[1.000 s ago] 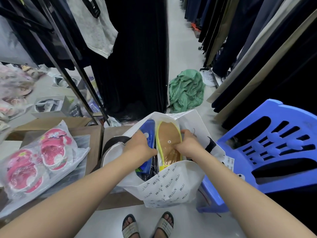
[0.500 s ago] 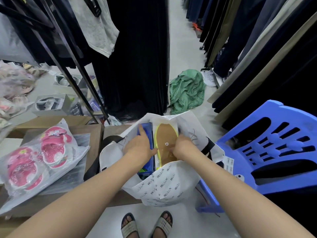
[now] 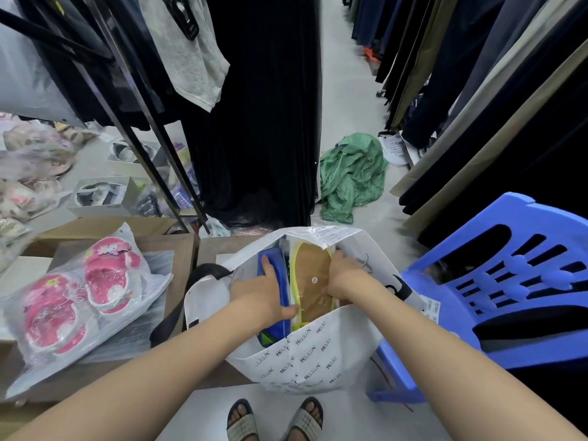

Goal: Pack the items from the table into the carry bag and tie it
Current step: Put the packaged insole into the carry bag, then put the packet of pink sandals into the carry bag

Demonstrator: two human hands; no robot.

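The white printed carry bag [image 3: 305, 361] stands open at the right edge of the brown wooden table [image 3: 178, 246], against the blue plastic chair [image 3: 509, 281]. Both hands are in its mouth. The left hand [image 3: 261, 291] clamps the flat glossy blue item [image 3: 278, 268], with its fingers together along the top face and its thumb hooked round the right edge. The right hand [image 3: 345, 278] curls over the right rim of the tan-soled sandal with yellow trim [image 3: 313, 281] (fingertips hidden in the bag).

The step appears to be seating these two upright, side by side. They should be pushed down evenly and flat against the bag's wall. That would leave room for the clear plastic packet of pink sandals [image 3: 73, 300], unpacked near the table's left edge, and keep slack fabric on top for tying.
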